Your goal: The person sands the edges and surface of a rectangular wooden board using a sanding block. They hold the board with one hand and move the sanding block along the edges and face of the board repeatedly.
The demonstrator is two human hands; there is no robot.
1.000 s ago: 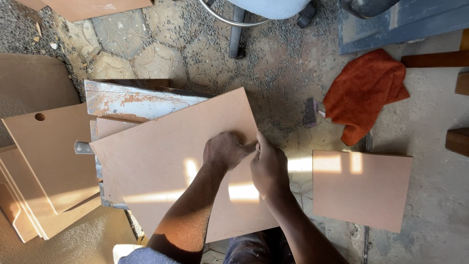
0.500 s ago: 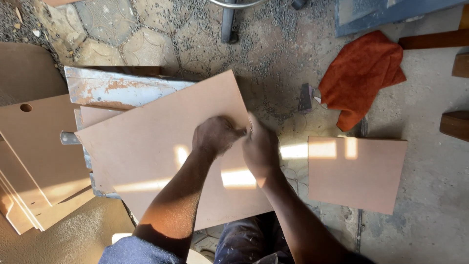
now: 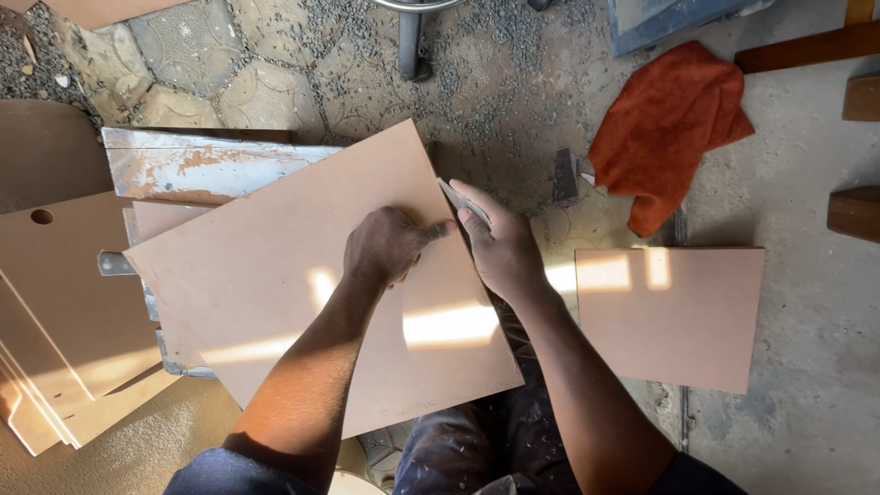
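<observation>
While the right hand pinches a small folded piece of what looks like sandpaper against the right-hand edge of the large brown board, the left hand lies on the board's face just beside it, fingers curled and pressing down, holding nothing of its own. The board rests tilted across a worn, paint-flaked metal stand, its near corner reaching toward the person's knees. To work this edge well, I judge the left hand should bear down close to the rubbed spot so the board does not rock on the stand, and the right should keep the paper flat to the edge, with even strokes along it rather than across. A smaller square board lies on the floor to the right, apart from the large one. A stack of similar boards sits to the left, and an orange cloth lies crumpled beyond, near a small dark block.
</observation>
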